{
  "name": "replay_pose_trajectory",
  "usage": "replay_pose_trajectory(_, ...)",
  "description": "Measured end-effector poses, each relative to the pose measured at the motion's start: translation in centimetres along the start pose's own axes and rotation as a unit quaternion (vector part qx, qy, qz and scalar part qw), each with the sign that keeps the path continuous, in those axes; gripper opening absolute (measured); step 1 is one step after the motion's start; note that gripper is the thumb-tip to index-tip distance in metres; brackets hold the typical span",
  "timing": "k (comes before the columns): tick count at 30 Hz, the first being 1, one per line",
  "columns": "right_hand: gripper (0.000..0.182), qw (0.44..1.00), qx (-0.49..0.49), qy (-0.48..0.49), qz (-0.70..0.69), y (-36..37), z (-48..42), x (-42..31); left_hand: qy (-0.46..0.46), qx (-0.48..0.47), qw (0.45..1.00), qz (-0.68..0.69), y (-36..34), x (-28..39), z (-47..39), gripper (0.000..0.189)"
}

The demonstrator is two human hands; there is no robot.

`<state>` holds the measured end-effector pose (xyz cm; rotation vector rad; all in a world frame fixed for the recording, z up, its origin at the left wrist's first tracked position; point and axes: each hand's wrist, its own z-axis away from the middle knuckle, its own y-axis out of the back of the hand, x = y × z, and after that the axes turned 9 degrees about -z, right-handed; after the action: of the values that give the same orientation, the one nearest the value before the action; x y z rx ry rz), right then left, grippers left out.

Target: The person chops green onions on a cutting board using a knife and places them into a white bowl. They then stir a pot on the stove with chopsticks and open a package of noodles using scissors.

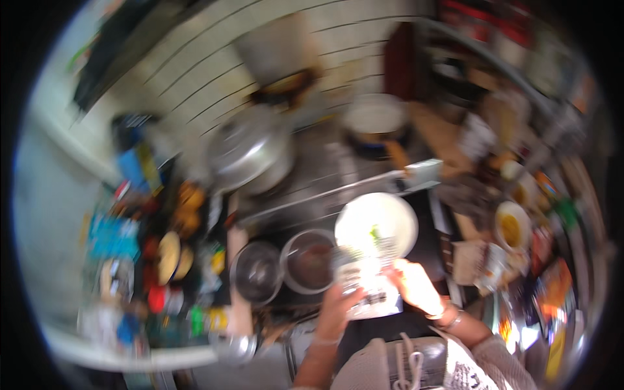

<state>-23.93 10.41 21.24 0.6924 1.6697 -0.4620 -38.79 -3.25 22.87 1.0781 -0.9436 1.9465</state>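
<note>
In the lower middle of the head view, a pale printed packet (365, 292) lies between my two hands, badly blurred and overexposed. My left hand (336, 304) grips its left side. At its right edge is my right hand (414, 287), washed out by bright light, its fingers against the packet. Just beyond the packet, a round white plate or bowl (397, 219) has a small bit of something green (374, 234) on it. Left of it stand a metal pot (309, 263) with dark reddish contents and a second metal bowl (256, 273).
A large lidded metal pot (248, 151) and a pale pot (375, 114) are on the stove (317, 165) behind. Crowded jars and packets fill the left counter. A bowl of yellow food (512, 229) stands at the right among other items.
</note>
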Motion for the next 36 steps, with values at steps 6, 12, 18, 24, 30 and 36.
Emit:
replay_pose_trajectory(6,0.027,0.992,0.018,-0.11,0.066,4.1,5.9,2.2,-0.011,0.068,0.998,0.007,-2.5,-1.4,-0.5,0.036)
replay_pose_trajectory(12,0.024,0.965,0.121,-0.203,0.116,5.7,13.8,2.9,-0.161,-0.035,0.893,-0.419,-3.1,0.1,-0.9,0.034)
replay_pose_trajectory(18,0.018,0.891,0.245,-0.265,0.276,6.7,21.0,3.9,-0.143,-0.092,0.923,-0.345,-3.0,-1.0,-2.1,0.032)
replay_pose_trajectory(24,0.03,0.765,0.405,-0.271,0.421,11.3,22.2,4.4,-0.198,-0.126,0.921,-0.311,-2.4,-2.0,-3.0,0.034)
replay_pose_trajectory(30,0.055,0.69,0.45,-0.208,0.527,15.8,14.9,6.9,0.004,-0.062,0.997,-0.035,-3.6,-2.3,-3.6,0.039)
replay_pose_trajectory(36,0.061,0.72,0.416,-0.205,0.517,16.5,13.0,6.6,0.003,0.011,0.999,-0.039,-3.2,-1.3,-1.9,0.041)
